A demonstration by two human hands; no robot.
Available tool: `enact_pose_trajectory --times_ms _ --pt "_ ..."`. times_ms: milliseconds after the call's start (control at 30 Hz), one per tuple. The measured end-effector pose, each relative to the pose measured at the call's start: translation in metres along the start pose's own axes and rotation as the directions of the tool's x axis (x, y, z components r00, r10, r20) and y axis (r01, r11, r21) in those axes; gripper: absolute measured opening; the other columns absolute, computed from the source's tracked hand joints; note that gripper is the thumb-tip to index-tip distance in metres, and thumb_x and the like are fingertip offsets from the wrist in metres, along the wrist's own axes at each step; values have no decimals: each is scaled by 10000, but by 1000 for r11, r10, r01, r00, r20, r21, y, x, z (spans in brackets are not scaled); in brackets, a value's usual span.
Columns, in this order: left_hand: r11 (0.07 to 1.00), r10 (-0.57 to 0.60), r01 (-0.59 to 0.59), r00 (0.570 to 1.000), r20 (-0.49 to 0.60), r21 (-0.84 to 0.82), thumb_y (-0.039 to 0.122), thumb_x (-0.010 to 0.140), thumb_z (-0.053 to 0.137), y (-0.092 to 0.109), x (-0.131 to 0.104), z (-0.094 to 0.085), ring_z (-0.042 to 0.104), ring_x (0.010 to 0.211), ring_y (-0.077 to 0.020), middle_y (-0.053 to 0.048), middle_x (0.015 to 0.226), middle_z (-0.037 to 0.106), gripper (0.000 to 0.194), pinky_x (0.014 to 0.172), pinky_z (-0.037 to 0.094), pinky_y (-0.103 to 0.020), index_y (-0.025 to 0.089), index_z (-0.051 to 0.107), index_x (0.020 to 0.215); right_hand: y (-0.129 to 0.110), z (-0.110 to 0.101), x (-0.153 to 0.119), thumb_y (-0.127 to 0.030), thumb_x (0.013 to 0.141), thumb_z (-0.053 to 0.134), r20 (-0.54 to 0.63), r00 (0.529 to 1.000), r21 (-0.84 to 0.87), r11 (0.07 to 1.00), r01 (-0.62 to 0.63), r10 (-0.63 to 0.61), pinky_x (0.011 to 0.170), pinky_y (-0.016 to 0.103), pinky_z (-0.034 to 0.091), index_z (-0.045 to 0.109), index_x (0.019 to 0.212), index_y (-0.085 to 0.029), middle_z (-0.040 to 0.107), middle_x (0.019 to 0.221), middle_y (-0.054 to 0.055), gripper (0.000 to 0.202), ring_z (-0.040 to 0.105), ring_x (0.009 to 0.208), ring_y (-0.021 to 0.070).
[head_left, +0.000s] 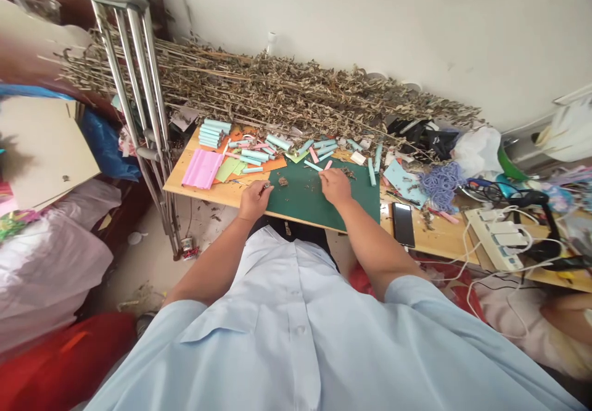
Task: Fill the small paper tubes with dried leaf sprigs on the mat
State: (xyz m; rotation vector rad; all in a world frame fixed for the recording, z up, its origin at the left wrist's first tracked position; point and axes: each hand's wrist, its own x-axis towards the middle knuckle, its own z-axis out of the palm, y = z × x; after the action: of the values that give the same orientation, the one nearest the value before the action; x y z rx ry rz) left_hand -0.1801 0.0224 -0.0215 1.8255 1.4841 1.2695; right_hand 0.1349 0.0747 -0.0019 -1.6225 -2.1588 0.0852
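Note:
My left hand [255, 200] is closed in a pinch at the left edge of the green cutting mat [300, 204]. A tiny greyish bit shows at its fingertips, too small to name. Just right of those fingers lies a small brown clump of dried plant [283, 181]. My right hand [337, 187] rests over the mat's right half with its fingers curled together; what they hold, if anything, is hidden. Close to its fingertips are a thin blue paper roll [313, 166] and a short pink roll [328, 165]. Crumbs of dried leaf dot the mat.
Dried leafy stalks [277, 90] are heaped along the wall behind many paper rolls [215, 132]. Pink paper [202, 168] lies left. Rightward are a phone [403, 224], purple yarn [441, 186] and a power strip [494, 238]. Crutches [134, 60] stand left; another person's arm [568, 315] shows lower right.

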Motion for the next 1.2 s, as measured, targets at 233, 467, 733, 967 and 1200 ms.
enact_pose_trajectory --times_ms 233,467,733,967,1200 --pt "1000 1 -1 1000 4 -7 346 976 635 2 -1 -1 682 964 -228 -90 1014 739 157 942 537 -390 214 706 1018 51 -28 -25 -201 912 521 -112 985 15 991 -130 131 1024 544 513 777 1077 -185 763 1172 147 305 657 1098 331" --pt "1000 -1 0 1000 31 12 348 976 636 1 0 -1 675 967 -233 -86 987 734 162 949 532 -388 210 709 1020 -10 -18 -34 -271 1003 499 106 974 131 974 184 -198 1057 518 507 794 1147 -238 762 1233 102 330 649 1173 286" --pt "998 32 -32 999 17 49 354 988 621 1 0 -2 692 969 -232 -86 1005 750 173 927 546 -376 209 707 1025 -20 0 -18 -162 942 528 136 973 69 982 176 -184 999 488 520 828 1038 -185 780 1105 123 315 668 1045 296" --pt "997 35 -36 999 15 69 344 979 631 -1 0 -1 692 956 -230 -84 990 751 161 914 549 -373 209 709 1018 45 -31 -39 -198 911 543 -70 996 -8 998 -63 63 983 528 541 821 1007 -184 788 1087 132 294 677 1055 327" --pt "997 26 -27 1000 16 68 323 975 642 1 0 -2 689 959 -230 -87 992 746 137 918 545 -369 204 706 991 46 -32 -54 -214 931 516 59 995 85 993 78 -83 980 516 534 810 988 -211 783 1048 123 300 669 1027 307"
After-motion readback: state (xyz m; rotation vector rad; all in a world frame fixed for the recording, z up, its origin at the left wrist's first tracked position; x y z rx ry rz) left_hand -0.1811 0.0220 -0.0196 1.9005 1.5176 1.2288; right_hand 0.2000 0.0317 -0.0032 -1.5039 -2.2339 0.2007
